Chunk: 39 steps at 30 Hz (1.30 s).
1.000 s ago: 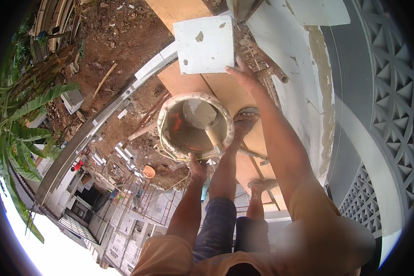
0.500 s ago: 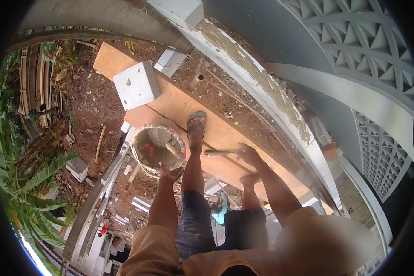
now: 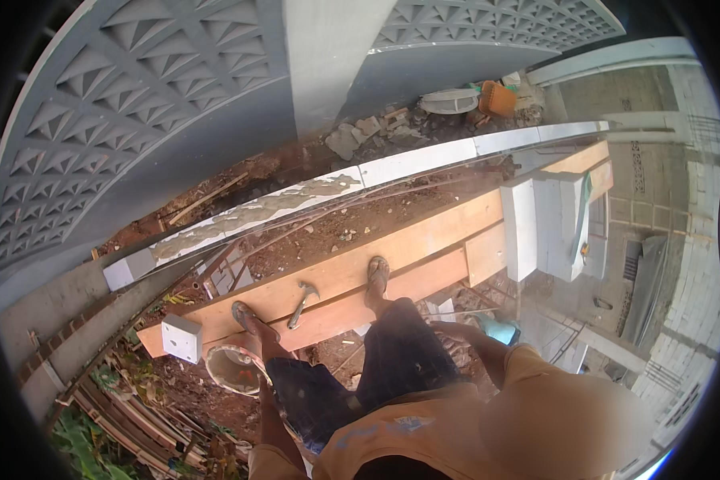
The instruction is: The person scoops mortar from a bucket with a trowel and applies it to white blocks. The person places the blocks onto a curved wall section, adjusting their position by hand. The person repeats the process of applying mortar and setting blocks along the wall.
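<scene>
A hammer (image 3: 302,304) lies on the wooden planks (image 3: 424,240) between my two sandalled feet. My right hand (image 3: 450,330) hangs beside my right thigh, away from the hammer; its fingers look stretched out, and nothing shows in them. Low at the left, my left hand (image 3: 265,387) is next to the rim of a bucket (image 3: 210,370) with grey residue inside. My leg and the bucket's edge mask its fingers, so its grip does not show. Beside the bucket, a white block (image 3: 182,339) with small pits rests on the plank's left end.
A low white block wall (image 3: 416,160) topped partly with wet mortar (image 3: 256,210) runs beyond the planks. Large white blocks (image 3: 520,228) stand on the planks at right. Behind is a grey patterned wall (image 3: 168,80). Reddish soil (image 3: 336,232) with rubble lies below.
My view has swung toward the right. My right hand has left the hammer and drawn back to my thigh. My left hand stays by the bucket.
</scene>
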Available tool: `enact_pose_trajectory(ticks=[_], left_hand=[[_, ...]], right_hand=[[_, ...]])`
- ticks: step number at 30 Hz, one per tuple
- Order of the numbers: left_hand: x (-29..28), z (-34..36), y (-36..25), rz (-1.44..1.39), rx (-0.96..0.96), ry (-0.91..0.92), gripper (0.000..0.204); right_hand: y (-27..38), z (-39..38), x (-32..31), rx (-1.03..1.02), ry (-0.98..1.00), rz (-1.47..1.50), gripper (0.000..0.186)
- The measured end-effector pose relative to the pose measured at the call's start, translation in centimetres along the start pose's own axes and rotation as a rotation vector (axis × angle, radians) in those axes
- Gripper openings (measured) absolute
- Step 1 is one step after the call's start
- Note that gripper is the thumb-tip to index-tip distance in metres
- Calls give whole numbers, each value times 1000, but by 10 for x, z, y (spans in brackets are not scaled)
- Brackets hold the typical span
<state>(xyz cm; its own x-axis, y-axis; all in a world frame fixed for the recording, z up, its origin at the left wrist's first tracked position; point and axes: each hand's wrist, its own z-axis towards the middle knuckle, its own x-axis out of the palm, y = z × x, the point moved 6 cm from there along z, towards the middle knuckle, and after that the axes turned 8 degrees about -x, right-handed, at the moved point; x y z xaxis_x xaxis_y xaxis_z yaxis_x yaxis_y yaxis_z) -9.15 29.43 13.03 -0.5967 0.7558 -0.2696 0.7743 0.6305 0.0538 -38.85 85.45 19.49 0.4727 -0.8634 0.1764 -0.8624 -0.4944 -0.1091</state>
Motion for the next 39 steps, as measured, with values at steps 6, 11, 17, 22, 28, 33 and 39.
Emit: enact_pose_trajectory(ticks=[6, 11, 17, 22, 28, 33, 39], left_hand=[[128, -121, -26, 398, 4, 319, 72], [213, -184, -43, 650, -82, 682, 69], [291, -199, -115, 1106, 158, 192, 52], [390, -205, -188, 786, 450, 248, 65], [490, -160, -238, 1091, 612, 129, 56], [638, -151, -217, 1245, 678, 139, 43], [899, -168, -84, 1511, 594, 223, 49]], right_hand=[[-71, -64, 3, -254, 314, 424, 74], [-129, -89, -33, -198, 239, 324, 54], [-210, -79, -41, -157, 80, 398, 47], [-240, -29, -71, -285, -56, 418, 43], [-273, 44, -189, -553, -293, 233, 41], [-260, 24, -339, -429, -503, 452, 39], [-307, 140, -530, -705, -791, 116, 51]])
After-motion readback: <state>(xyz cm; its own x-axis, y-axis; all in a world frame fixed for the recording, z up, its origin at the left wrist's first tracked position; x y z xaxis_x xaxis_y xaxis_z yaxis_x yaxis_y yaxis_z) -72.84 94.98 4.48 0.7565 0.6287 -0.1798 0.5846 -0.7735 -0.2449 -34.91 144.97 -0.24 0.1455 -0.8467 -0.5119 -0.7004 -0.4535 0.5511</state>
